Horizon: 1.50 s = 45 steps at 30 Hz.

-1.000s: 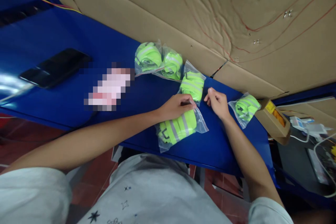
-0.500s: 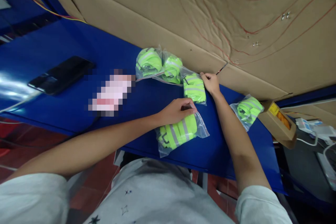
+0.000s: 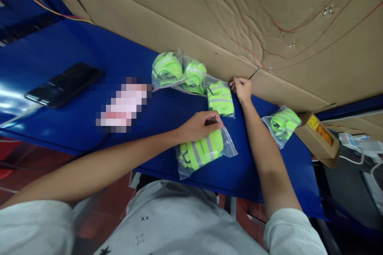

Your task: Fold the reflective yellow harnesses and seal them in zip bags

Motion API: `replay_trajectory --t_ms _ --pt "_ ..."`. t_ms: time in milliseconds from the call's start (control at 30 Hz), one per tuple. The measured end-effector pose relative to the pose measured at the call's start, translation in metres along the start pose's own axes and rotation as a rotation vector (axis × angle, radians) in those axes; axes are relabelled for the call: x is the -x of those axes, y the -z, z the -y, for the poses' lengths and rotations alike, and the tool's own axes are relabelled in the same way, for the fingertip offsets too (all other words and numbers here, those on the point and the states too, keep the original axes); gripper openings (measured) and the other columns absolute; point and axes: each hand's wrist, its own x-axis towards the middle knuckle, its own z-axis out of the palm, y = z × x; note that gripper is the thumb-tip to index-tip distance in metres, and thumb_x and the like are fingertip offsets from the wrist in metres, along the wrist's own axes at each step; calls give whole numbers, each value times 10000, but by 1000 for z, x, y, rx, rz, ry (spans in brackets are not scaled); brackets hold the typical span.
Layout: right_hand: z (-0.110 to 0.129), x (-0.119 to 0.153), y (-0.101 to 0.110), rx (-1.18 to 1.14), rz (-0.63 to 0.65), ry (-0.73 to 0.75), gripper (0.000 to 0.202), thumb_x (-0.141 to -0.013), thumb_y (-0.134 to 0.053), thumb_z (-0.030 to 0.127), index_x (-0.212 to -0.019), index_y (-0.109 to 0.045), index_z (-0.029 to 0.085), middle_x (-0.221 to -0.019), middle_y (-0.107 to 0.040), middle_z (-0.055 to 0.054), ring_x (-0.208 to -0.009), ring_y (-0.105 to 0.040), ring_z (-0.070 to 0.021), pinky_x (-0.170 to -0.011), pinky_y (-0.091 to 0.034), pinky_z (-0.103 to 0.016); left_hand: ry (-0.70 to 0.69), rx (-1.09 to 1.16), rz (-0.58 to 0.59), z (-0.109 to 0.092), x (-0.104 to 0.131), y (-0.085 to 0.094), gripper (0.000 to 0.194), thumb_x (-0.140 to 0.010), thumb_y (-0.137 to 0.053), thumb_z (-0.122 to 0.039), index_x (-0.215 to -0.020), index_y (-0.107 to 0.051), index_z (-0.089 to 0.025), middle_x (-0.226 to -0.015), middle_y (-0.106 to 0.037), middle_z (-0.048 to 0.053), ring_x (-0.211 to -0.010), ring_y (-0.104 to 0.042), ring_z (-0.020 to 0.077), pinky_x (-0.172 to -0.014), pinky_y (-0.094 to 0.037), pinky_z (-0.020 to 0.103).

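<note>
A clear zip bag holds a folded neon-yellow reflective vest with grey stripes and lies near the table's front edge. My left hand is closed on this bag's upper edge, thumb and fingers pinched together. Further back lies another bagged vest, flat on the table. By its upper right corner is my right hand, fingers curled in; whether they hold anything is hidden. To the left of that bag, two more bagged vests lean by the cardboard wall.
One further bagged vest lies right of my right forearm, beside an open cardboard box. A black phone-like device and a blurred-out item sit on the blue table at left. Cardboard with red wires stands behind.
My right hand's fingers have curled in more at the corner of the rear bag. The left hand keeps its hold on the front bag. The view has shifted slightly.
</note>
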Motion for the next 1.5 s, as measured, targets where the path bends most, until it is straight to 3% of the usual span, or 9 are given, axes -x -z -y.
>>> replay_trajectory --t_ms 367,633,767,900,1000,1100,1233,1367,1500 --pt "-2 -3 -1 -137 9 -51 387 -969 -516 335 -665 -669 152 -550 -595 -9 -472 -496 -96 -522 -386 -241 -4 -16 -7 1 -1 0 215 -941 -676 -382 -916 -705 -170 -845 -728 9 -784 -662 141 -715 -458 244" --pt "5 15 1 -131 70 4 294 -932 -609 387 -779 -717 161 -659 -651 9 -621 -584 -118 -678 -469 -254 30 13 3 0 0 1 236 -942 -682 -397 -935 -699 -162 -844 -727 8 -770 -661 135 -724 -468 241" --pt "10 45 15 -120 76 6 278 -894 -648 440 -885 -741 178 -849 -746 -18 -811 -666 -166 -836 -519 -304 27 -2 -3 1 0 0 251 -940 -680 -408 -948 -710 -159 -887 -743 26 -795 -674 146 -731 -473 249" --pt "32 104 39 -132 46 45 362 -949 -592 526 -933 -733 192 -972 -759 -37 -922 -681 -179 -906 -511 -312 2 -8 -20 0 0 0 259 -936 -684 -409 -958 -726 -155 -911 -752 41 -833 -689 161 -751 -483 258" --pt "55 151 52 -230 197 30 459 -993 -536 605 -947 -732 192 -898 -731 -34 -787 -648 -149 -755 -507 -275 -25 9 -30 -1 1 0 270 -928 -692 -413 -946 -728 -145 -897 -746 41 -823 -674 159 -748 -479 256" --pt "70 182 57 -272 352 -58 505 -957 -574 668 -947 -729 188 -789 -692 -17 -660 -587 -126 -635 -468 -256 -16 -1 -33 -1 0 2 308 -939 -666 -438 -928 -728 -137 -831 -713 27 -756 -625 142 -683 -439 241" --pt "75 194 57 -285 439 -148 513 -881 -666 691 -859 -698 180 -670 -618 12 -577 -503 -106 -551 -388 -238 -5 -20 -91 0 -3 9 396 -974 -587 -489 -886 -726 -129 -714 -609 -4 -640 -499 108 -593 -340 231" --pt "76 196 58 -223 409 -104 468 -933 -635 640 -838 -665 182 -605 -538 39 -537 -443 -87 -527 -332 -229 -69 12 -160 -2 -5 14 406 -974 -582 -492 -824 -701 -133 -658 -512 -24 -611 -422 96 -571 -298 232" --pt "73 201 57 -164 468 -61 418 -981 -604 588 -831 -610 198 -527 -518 59 -477 -451 -86 -511 -333 -227 -86 54 -208 -5 -5 14 412 -970 -585 -495 -805 -693 -134 -657 -500 -23 -616 -406 98 -578 -298 236"
